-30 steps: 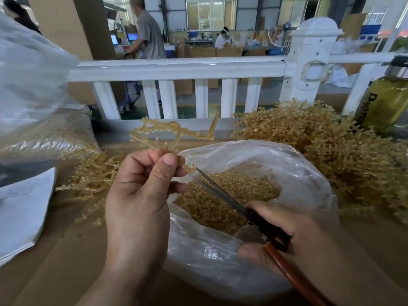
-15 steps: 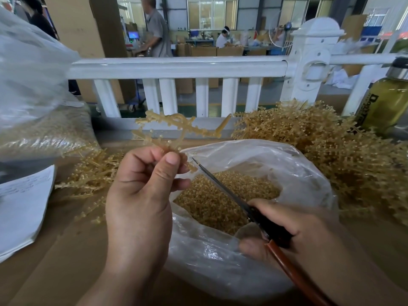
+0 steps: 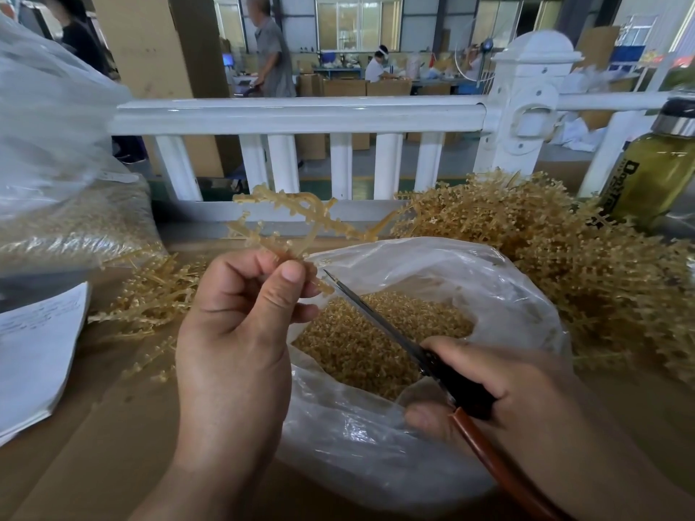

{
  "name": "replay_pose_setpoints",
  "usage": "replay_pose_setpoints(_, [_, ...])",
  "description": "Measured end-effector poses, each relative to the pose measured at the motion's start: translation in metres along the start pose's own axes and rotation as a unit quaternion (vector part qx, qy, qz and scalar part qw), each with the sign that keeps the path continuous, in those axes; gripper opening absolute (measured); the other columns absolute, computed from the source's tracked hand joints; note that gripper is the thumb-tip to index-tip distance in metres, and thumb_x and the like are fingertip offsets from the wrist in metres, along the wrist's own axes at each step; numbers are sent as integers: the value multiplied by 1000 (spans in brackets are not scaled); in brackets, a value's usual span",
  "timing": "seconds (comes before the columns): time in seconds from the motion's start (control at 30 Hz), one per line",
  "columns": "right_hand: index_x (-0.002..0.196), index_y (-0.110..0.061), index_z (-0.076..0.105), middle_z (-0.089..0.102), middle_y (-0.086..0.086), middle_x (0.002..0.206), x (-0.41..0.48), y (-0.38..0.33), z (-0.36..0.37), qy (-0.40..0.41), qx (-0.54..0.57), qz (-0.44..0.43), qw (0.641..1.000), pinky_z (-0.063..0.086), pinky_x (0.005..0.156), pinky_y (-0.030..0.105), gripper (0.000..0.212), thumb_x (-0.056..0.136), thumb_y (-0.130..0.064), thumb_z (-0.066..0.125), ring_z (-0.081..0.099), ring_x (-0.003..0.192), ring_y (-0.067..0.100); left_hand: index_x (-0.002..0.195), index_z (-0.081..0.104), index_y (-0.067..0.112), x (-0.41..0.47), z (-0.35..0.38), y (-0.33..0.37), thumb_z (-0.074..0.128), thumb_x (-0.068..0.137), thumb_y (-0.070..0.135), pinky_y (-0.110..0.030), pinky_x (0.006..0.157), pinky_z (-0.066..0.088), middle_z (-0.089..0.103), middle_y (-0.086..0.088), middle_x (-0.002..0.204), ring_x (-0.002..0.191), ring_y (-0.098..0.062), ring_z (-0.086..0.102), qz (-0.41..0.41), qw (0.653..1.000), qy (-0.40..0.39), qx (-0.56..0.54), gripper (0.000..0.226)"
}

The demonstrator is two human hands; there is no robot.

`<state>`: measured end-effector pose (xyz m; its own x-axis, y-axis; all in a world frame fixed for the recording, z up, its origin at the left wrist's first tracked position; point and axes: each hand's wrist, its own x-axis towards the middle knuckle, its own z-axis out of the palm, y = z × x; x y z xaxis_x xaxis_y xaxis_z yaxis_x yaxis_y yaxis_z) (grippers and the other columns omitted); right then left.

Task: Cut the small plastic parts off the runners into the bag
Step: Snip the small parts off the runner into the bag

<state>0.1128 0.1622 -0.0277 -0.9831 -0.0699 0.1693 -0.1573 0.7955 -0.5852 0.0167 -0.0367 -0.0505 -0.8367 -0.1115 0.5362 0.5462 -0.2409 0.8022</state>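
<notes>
Centre-left, the left hand (image 3: 233,332) pinched a runner (image 3: 312,216) in its fingers (image 3: 240,268) over the bag's (image 3: 432,253) rim. Centre-right, the right hand (image 3: 507,389) gripped scissors (image 3: 376,317), tip just beside those fingers: a slip could nick them or scatter parts.

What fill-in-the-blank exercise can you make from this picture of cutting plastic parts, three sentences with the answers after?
1. The left hand pinches a ____ near the rim of the bag.
2. The right hand grips the ____, tip pointing toward the left hand.
3. The bottle stands on the ____ side of the view.
Missing words: runner; scissors; right.
</notes>
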Motion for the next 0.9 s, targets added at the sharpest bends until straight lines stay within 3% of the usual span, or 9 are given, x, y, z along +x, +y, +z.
replay_pose_setpoints(0.13, [108, -63, 52, 67, -23, 98, 0, 1, 0, 4, -2, 10, 1000, 50, 76, 20, 51, 62, -83, 57, 64, 88, -7, 86, 67, 36, 0, -1, -1, 68, 90, 31, -28, 70, 56, 72, -3, 92, 86, -19, 70, 11, 1000, -2, 11, 7])
replay_pose_setpoints(0.5, [121, -53, 55, 69, -22, 93, 0, 0, -1, 3, -8, 6, 1000, 49, 73, 17, 65, 63, -83, 55, 65, 86, -4, 87, 66, 36, 0, -2, -2, 69, 90, 32, -28, 70, 56, 72, -1, 90, 85, -18, 70, 24, 1000, -1, 7, 5])
replay_pose_setpoints(0.9, [112, -48, 58, 67, -19, 90, 0, 0, -1, 16, -19, 9, 1000, 48, 73, 20, 56, 66, -80, 52, 63, 82, -5, 88, 66, 33, 0, -2, -2, 66, 94, 23, -28, 70, 56, 71, -3, 90, 85, -18, 69, 14, 1000, 8, 8, 12])
